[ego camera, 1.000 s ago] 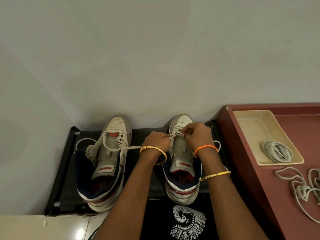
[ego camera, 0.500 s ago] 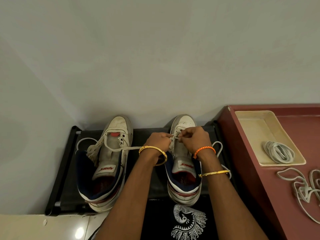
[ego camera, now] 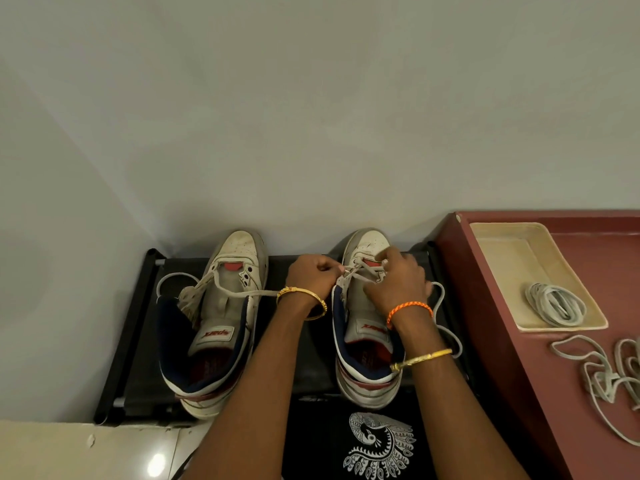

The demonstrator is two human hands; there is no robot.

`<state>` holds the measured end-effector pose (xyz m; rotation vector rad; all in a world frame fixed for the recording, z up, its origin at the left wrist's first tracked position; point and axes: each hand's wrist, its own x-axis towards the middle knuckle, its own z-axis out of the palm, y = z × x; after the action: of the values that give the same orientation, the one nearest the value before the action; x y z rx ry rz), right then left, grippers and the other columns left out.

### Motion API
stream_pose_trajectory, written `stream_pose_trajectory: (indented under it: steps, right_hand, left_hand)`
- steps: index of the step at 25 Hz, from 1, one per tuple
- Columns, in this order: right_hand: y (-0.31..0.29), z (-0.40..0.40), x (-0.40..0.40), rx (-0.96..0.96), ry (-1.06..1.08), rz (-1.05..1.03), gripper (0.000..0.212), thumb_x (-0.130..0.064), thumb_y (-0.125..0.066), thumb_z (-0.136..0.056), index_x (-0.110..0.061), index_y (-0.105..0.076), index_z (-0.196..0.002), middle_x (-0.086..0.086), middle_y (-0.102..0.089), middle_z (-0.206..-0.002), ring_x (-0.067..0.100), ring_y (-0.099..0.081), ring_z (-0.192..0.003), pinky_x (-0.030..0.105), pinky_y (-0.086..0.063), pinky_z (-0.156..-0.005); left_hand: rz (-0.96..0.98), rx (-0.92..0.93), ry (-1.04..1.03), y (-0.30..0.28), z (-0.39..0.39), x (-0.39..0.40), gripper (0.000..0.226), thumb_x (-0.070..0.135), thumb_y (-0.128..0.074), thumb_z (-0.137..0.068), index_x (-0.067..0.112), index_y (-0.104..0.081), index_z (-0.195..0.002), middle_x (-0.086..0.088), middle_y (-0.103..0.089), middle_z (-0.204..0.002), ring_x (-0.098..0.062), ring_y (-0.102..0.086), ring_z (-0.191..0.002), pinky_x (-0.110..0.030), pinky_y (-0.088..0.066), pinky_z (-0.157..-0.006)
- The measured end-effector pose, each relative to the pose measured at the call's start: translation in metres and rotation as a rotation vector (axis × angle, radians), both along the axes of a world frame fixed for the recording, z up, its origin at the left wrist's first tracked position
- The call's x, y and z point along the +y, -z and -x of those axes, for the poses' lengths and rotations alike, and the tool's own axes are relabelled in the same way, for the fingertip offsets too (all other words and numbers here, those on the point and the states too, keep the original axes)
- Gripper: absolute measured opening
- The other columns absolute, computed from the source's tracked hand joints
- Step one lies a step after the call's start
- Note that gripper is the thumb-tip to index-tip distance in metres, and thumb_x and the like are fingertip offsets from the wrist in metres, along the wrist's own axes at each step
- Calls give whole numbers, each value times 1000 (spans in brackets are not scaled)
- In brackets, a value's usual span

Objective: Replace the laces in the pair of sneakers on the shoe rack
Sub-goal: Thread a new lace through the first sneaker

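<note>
- A person works over a pair of white sneakers on a black shoe rack (ego camera: 138, 327) set against the wall; both hands meet at the lower eyelets of the right sneaker (ego camera: 367, 327).
- The left hand (ego camera: 311, 277) is curled, pinching a lace (ego camera: 362, 271) at the eyelet row; a pale strand also runs from beside this wrist across to the left sneaker (ego camera: 221, 320).
- The right hand (ego camera: 398, 282) is curled over the shoe's forefoot, fingertips pinching the same lace near the toe-side eyelets; which end each hand holds cannot be told.
- Judged from the few crossings in place, the step in hand is work on the lowest eyelets of the right sneaker; whether the lace is going in or coming out cannot be told.
- The next move would call for a firm pinch on the lace tip and a straight pull through one eyelet, without snagging the slack looped just right of the rack's right sneaker.
- Both sneakers lie with their long axes running away from the person, toes to the wall, heels nearest the camera.
- Right of the rack, a red table (ego camera: 606, 271) carries a cream tray (ego camera: 502, 244) with a coiled lace (ego camera: 554, 303), and loose laces (ego camera: 602, 375) beside the tray.
</note>
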<state>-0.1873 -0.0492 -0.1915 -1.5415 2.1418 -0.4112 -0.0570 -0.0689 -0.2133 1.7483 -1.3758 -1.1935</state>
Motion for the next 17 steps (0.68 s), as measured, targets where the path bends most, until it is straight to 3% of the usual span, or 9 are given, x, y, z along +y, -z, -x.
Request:
stream_pose_trajectory:
  steps: [2, 4, 6, 10, 13, 17]
  right_hand:
    - [1, 3, 12, 83, 54, -20, 47, -15, -65, -78, -16, -49, -122, 13, -44, -127, 35, -42, -121, 44, -34, -101]
    - [3, 7, 19, -9, 131, 38, 41, -11, -65, -79, -11, -51, -117, 16, -45, -123, 35, -47, -114, 41, -42, -95]
    - [7, 8, 21, -105, 162, 87, 30, -6, -65, -78, -9, -55, -106, 16, -50, -114, 33, -52, -104, 33, -45, -81]
    - [12, 4, 24, -248, 252, 161, 19, 2, -62, -73, -12, -54, -83, 17, -62, -93, 32, -59, -87, 31, -47, -68]
    - [10, 5, 25, -311, 310, 163, 17, 4, -59, -73, -12, -55, -77, 13, -63, -87, 25, -58, -78, 25, -43, -63]
    - [8, 7, 26, -309, 270, 184, 17, 6, -58, -73, -11, -55, -75, 10, -61, -82, 22, -56, -77, 22, -40, -60]
  left_hand:
    - [95, -34, -130, -11, -5, 0, 16, 14, -62, -89, 5, -72, -98, -4, -68, -83, -14, -62, -65, -18, -50, -62]
    - [156, -20, -248, -21, -17, -1, 16, 14, -60, -90, 6, -72, -96, -2, -65, -78, -10, -58, -53, -10, -45, -48]
    - [115, -2, -234, -21, -27, 3, 16, 17, -60, -90, 5, -71, -93, -3, -65, -75, -9, -56, -49, -12, -43, -44]
    - [-122, -76, 21, -10, -9, 14, 40, 39, -62, -87, 1, -70, -89, -11, -67, -78, -20, -61, -65, -27, -48, -62]
    - [-98, 50, -37, -10, 8, 5, 31, 31, -69, -83, 4, -73, -97, -11, -72, -94, -24, -65, -87, -33, -52, -85]
    - [-44, -32, -147, -8, 15, 4, 20, 20, -67, -86, 2, -73, -92, -12, -71, -91, -20, -62, -80, -30, -51, -81]
